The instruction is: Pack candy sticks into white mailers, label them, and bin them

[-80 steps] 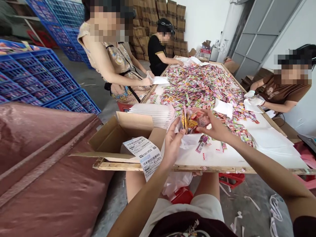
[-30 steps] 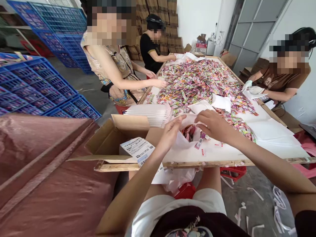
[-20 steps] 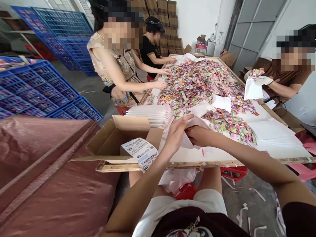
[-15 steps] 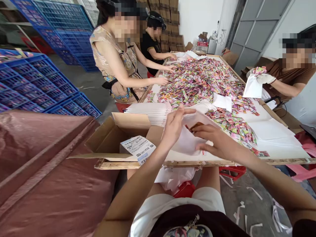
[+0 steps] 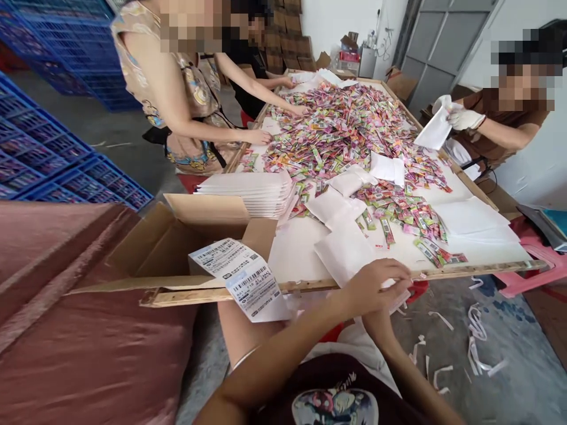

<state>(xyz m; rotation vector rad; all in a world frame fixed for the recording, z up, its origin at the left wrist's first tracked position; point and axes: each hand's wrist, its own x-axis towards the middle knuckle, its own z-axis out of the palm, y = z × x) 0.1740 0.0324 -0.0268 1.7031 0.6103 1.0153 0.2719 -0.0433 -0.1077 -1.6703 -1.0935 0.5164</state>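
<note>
A white mailer bag [image 5: 343, 251] lies slanted over the near edge of the table, its closer end reaching under my hands. My left hand [image 5: 376, 284] crosses over that end with its fingertips pinched together; what is between them is too small to make out. Below it, my right hand [image 5: 378, 321] is closed at the end of the bag, its fingers mostly covered by the left hand. Just beyond lie filled white bags [image 5: 336, 206] and a heap of small colourful sachets [image 5: 345, 130].
To the left, a strip of printed labels [image 5: 254, 289] hangs from an open cardboard box [image 5: 146, 242], near a stack of white mailers [image 5: 243, 192]. Flat white bags [image 5: 472, 218] lie at right. Co-workers stand or sit around the table; one gloved hand [image 5: 465, 118] holds a white bag.
My right hand has left the mouth of the bag, and both hands have come together lower, near the table edge. The bag has moved down; the view has shifted.
</note>
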